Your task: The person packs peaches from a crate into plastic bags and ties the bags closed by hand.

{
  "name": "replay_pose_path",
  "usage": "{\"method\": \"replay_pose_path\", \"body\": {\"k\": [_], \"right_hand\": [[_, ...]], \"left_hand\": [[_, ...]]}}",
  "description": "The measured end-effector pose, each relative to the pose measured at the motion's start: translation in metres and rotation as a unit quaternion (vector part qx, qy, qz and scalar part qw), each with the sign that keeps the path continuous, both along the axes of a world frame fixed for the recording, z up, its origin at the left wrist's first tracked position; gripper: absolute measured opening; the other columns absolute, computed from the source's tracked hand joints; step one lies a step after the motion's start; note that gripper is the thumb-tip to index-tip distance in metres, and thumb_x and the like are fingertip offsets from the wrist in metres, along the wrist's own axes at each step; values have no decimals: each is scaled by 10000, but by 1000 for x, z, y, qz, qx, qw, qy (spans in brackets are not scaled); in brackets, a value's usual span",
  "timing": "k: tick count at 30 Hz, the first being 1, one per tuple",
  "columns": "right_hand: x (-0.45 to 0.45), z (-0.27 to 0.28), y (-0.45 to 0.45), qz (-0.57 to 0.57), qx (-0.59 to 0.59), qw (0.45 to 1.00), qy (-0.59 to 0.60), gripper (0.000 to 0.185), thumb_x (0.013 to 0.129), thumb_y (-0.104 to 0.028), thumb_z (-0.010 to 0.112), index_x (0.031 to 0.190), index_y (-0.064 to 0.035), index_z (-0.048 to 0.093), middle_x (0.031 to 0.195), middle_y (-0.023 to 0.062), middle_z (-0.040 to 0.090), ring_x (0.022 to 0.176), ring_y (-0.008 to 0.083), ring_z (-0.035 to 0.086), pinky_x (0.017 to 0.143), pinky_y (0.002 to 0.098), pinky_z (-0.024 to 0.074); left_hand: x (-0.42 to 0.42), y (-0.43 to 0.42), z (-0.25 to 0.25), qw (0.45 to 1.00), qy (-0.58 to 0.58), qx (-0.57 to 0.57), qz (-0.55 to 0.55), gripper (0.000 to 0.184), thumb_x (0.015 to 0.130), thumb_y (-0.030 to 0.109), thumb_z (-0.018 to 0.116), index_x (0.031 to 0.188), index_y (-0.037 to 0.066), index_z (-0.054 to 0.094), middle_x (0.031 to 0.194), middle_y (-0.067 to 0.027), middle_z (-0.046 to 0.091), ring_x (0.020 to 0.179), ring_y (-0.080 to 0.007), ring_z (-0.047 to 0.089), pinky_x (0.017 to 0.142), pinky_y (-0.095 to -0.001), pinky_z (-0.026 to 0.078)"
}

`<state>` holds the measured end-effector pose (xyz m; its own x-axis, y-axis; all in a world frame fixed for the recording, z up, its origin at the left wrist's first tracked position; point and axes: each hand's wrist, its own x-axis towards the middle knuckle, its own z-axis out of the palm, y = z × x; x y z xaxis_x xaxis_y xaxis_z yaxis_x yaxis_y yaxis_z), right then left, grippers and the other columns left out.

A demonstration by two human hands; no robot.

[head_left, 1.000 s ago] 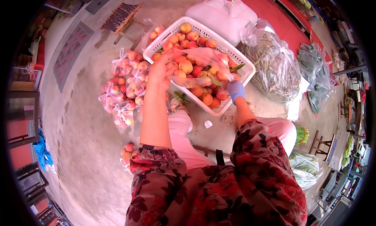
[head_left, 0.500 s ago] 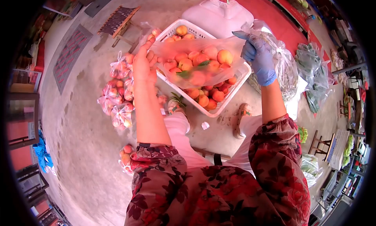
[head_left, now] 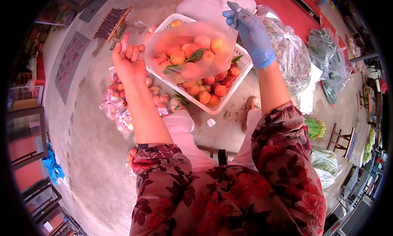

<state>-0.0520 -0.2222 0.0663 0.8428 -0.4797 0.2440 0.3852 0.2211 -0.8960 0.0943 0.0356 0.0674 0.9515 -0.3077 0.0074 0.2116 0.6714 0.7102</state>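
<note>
A translucent plastic bag (head_left: 157,41) is stretched flat between my hands, above a white plastic basket (head_left: 244,77). Peaches (head_left: 213,99) with a few green leaves fill the basket, and many show through the film. My bare left hand (head_left: 130,58) is at the bag's left edge, fingers curled on it, one finger raised. At the upper right corner, my right hand (head_left: 250,34), in a blue glove, has its fingers pinched together on the film. The exact grip points are partly hidden.
Several tied bags of peaches (head_left: 112,101) lie on the floor to the left, near a small folding stool (head_left: 111,24). On the right are a large clear bag (head_left: 288,52) and bagged greens (head_left: 325,52). A pink-white container (head_left: 204,3) stands behind the basket.
Both hands have shifted left in view with the bag, the left one further, and the bag looks more tautly spread. The whole scene has also slid slightly left and up.
</note>
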Motion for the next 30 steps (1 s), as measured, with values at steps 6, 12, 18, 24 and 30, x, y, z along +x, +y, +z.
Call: {"method": "replay_pose_path", "body": {"k": [6, 12, 18, 24, 30], "right_hand": [[29, -17, 11, 68, 10, 997, 26, 509, 859, -215, 520, 1271, 55, 391, 1141, 137, 560, 1061, 182, 503, 964, 296, 356], [38, -37, 14, 2, -118, 966, 229, 350, 836, -201, 534, 1119, 4, 547, 1018, 90, 603, 929, 169, 543, 836, 301, 428], [30, -32, 53, -271, -624, 719, 141, 275, 725, -216, 546, 927, -44, 620, 795, 162, 598, 756, 321, 563, 728, 409, 460], [18, -107, 127, 275, -570, 642, 433, 469, 787, -408, 572, 961, 28, 580, 897, 236, 606, 855, 372, 586, 722, 421, 468], [40, -270, 150, 8, -387, 760, 521, 897, 617, -574, 685, 1158, 91, 421, 1028, 260, 573, 978, 323, 578, 827, 378, 468]], "left_hand": [[1, 3, -11, 1000, -2, 10, -5, 446, 856, 217, 456, 1193, -73, 422, 528, 54, 183, 486, -78, 229, 635, -307, 381], [8, -2, -20, 990, 84, 110, 1, 356, 860, 174, 432, 1117, -63, 495, 500, 59, 176, 446, -78, 197, 636, -301, 384], [13, 8, -22, 982, 149, 119, -3, 343, 849, 177, 451, 1100, -50, 512, 491, 60, 176, 430, -77, 193, 604, -294, 377], [10, 16, -23, 982, 162, 93, -22, 329, 837, 166, 471, 1083, -48, 519, 505, 58, 199, 433, -74, 201, 545, -280, 357], [10, 16, -23, 983, 165, 79, -10, 305, 807, 138, 506, 1052, -43, 519, 545, 50, 294, 435, -68, 226, 491, -251, 344]]}}
